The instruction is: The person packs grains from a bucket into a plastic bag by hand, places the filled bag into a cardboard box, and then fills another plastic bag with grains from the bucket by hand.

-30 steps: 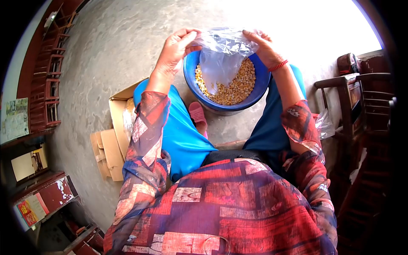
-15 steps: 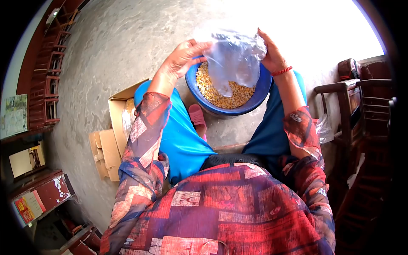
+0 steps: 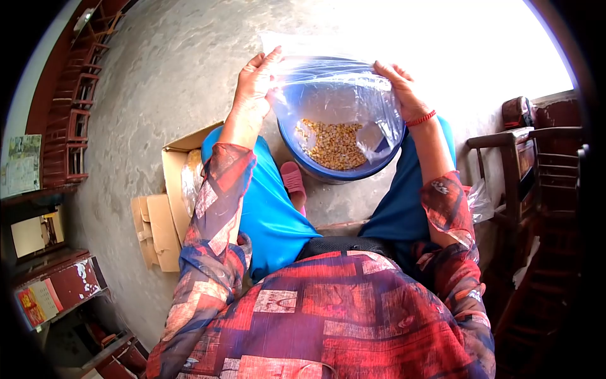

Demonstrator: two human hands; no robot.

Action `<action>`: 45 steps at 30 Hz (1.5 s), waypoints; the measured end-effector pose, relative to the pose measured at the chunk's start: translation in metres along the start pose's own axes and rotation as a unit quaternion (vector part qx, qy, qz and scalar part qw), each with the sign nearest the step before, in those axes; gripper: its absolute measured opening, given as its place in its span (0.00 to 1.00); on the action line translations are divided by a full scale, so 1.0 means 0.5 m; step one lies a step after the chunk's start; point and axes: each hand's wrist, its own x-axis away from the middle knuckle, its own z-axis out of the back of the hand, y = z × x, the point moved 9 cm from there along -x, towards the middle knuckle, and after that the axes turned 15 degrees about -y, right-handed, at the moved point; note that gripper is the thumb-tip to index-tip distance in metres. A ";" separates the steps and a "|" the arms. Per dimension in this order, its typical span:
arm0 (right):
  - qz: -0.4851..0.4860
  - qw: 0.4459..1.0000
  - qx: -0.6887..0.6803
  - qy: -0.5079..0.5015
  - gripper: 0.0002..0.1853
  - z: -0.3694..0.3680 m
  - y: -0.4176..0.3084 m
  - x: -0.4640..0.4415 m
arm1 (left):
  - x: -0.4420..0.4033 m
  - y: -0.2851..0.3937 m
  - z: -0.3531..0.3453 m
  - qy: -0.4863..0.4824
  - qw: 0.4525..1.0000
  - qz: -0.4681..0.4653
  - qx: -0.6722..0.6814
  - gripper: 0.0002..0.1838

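My left and right hands [image 3: 254, 85] [image 3: 405, 91] each pinch thin, crinkled clear plastic [image 3: 328, 79], stretched between them. It hangs over the round blue tub's [image 3: 341, 176] far side, above coarse yellow kernels [image 3: 334, 142].

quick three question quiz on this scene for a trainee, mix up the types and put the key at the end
1. Where is the red bracelet worn?
a) on the left wrist
b) on the right wrist
c) on both wrists

2. True or false: both hands grip the clear plastic bag.

3. Fill in: the blue bucket holds yellowish ____.

Key:
1. b
2. True: the left hand and the right hand each hold it.
3. kernels
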 end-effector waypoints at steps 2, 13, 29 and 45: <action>-0.023 0.999 0.002 0.022 0.12 0.022 0.008 0.000 | 0.008 0.006 0.006 0.008 1.000 0.010 -0.007 0.07; -0.022 0.979 -0.171 -0.113 0.18 0.048 0.003 -0.019 | -0.014 0.002 0.047 -0.026 0.999 -0.004 -0.036 0.04; -0.028 1.000 0.013 -0.004 0.16 0.028 0.005 -0.010 | 0.067 0.037 -0.199 -0.188 0.791 -0.182 -0.553 0.47; -0.054 0.939 0.244 -0.236 0.24 -0.127 -0.016 0.023 | 0.091 -0.113 -0.150 -0.151 0.985 0.078 -0.004 0.20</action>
